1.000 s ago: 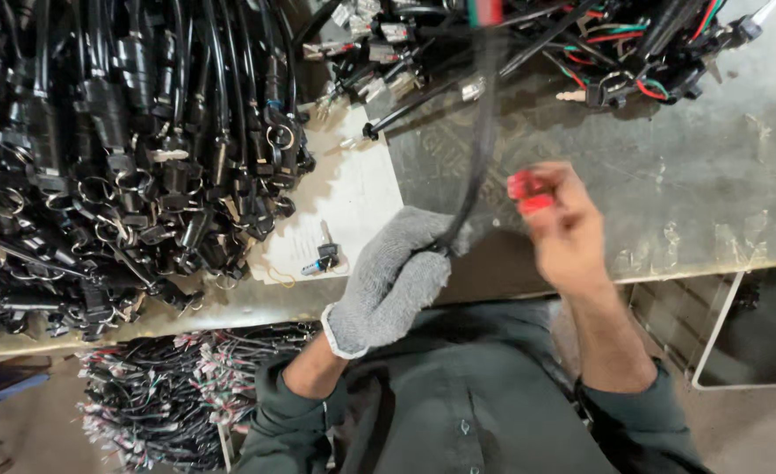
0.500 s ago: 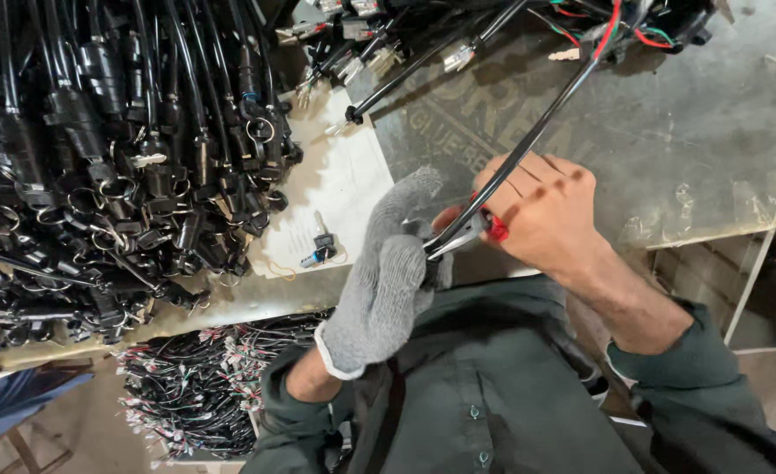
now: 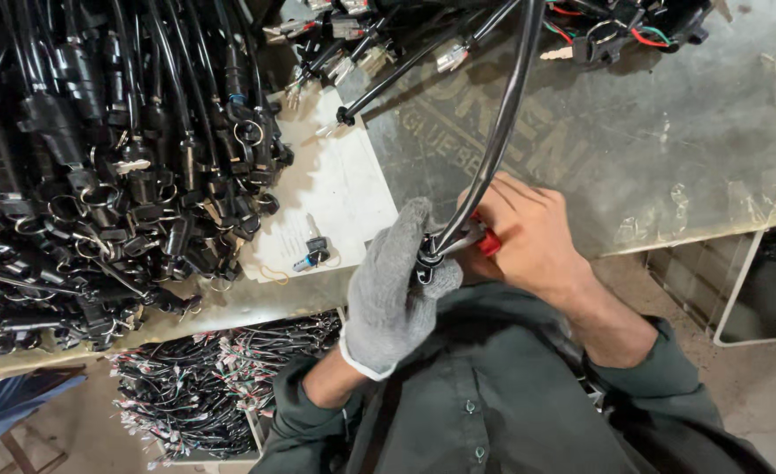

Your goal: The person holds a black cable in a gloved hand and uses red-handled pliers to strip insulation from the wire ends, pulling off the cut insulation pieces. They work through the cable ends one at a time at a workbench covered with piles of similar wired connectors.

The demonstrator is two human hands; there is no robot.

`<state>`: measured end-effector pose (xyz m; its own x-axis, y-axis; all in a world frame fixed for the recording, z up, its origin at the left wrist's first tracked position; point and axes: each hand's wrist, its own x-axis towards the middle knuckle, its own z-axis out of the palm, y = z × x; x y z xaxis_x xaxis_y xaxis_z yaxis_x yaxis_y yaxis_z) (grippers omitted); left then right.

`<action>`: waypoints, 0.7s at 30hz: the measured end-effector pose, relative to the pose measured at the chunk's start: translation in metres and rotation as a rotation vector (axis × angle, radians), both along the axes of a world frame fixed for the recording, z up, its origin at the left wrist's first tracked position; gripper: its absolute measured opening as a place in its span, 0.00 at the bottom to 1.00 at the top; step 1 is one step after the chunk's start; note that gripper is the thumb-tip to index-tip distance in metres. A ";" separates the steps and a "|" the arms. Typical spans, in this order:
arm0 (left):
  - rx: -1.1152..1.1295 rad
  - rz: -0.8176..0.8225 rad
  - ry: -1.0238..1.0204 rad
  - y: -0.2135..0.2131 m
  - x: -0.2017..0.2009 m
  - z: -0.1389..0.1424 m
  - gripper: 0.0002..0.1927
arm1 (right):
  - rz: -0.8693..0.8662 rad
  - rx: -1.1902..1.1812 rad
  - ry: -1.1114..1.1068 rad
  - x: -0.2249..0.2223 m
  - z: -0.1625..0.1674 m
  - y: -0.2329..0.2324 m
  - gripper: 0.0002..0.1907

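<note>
My left hand [image 3: 398, 290], in a grey knit glove, grips the lower end of a thick black cable [image 3: 498, 132] that runs up and away across the table. My bare right hand [image 3: 528, 237] is closed around a red-handled tool [image 3: 486, 240] whose metal tip meets the cable end right at the gloved fingers. Both hands are close to my chest, over the table's front edge. The tool's handle is mostly hidden in my palm.
A big heap of black cable assemblies with rings and keys [image 3: 98, 167] fills the left of the grey metal table [image 3: 669, 149]. A white paper sheet [image 3: 335, 184] carries a small key [image 3: 316, 250]. More wired parts [image 3: 616, 26] lie at the back; a wire bundle [image 3: 221, 377] sits below.
Both hands have come together lower, near my chest. The right hand brought the red-handled tool to the cable end held by the glove; the cable now rises steeply away.
</note>
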<state>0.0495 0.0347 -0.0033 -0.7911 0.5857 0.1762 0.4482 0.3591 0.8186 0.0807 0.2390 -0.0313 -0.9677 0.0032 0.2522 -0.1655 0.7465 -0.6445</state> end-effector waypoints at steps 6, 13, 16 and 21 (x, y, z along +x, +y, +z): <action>-0.178 0.060 0.120 0.000 0.010 -0.010 0.37 | -0.148 0.236 -0.115 0.014 0.012 -0.005 0.15; -0.319 0.081 0.316 0.000 0.009 -0.017 0.36 | -0.196 0.145 -0.170 0.026 0.012 -0.015 0.14; -0.354 0.080 0.312 0.000 0.007 -0.020 0.35 | -0.241 0.135 -0.176 0.024 0.009 -0.018 0.14; -0.359 0.067 0.473 0.003 -0.003 -0.011 0.36 | -0.183 -0.024 -0.124 0.025 0.013 -0.026 0.20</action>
